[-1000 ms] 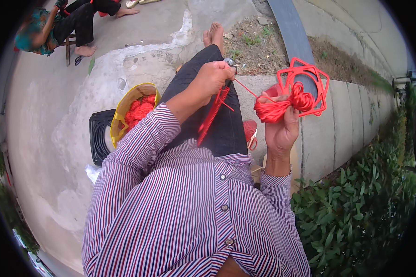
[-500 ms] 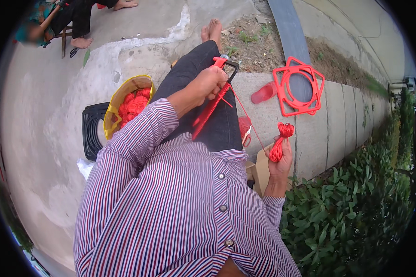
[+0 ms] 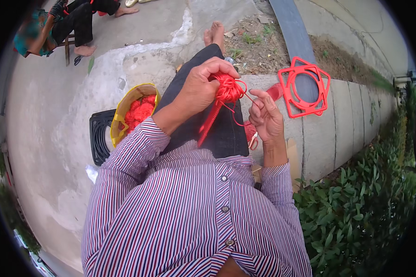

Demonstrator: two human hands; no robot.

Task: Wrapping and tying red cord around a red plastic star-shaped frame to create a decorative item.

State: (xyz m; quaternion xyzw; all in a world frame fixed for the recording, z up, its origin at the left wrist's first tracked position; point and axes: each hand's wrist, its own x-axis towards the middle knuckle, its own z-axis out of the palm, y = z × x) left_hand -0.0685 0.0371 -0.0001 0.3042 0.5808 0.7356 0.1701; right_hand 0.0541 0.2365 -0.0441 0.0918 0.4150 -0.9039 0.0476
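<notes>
Above my lap, my left hand [image 3: 199, 88] grips a bundle of red cord [image 3: 228, 90] at its top. From under the bundle a long, narrow piece of red ribbed work [image 3: 211, 123] slants down over my dark trousers; its upper end is hidden by hand and cord. To the right, my right hand [image 3: 268, 119] is raised with thumb and forefinger pinched on a strand of the red cord [image 3: 251, 98] that runs from the bundle. Another loose strand hangs in a loop between the hands.
At my left stand a yellow bag [image 3: 118, 110] with red cord inside and a black tray [image 3: 97, 131] of dark coils. Scissors [image 3: 253, 142] lie by my right thigh. Red plastic frames [image 3: 287, 92] rest farther right, near green bushes [image 3: 346, 207]. Another person [image 3: 74, 25] sits at the far left.
The cord bundle has passed from my right hand to my left, over the red ribbed piece. My right hand has moved up and inward and now pinches a strand. The black frame piece is hidden.
</notes>
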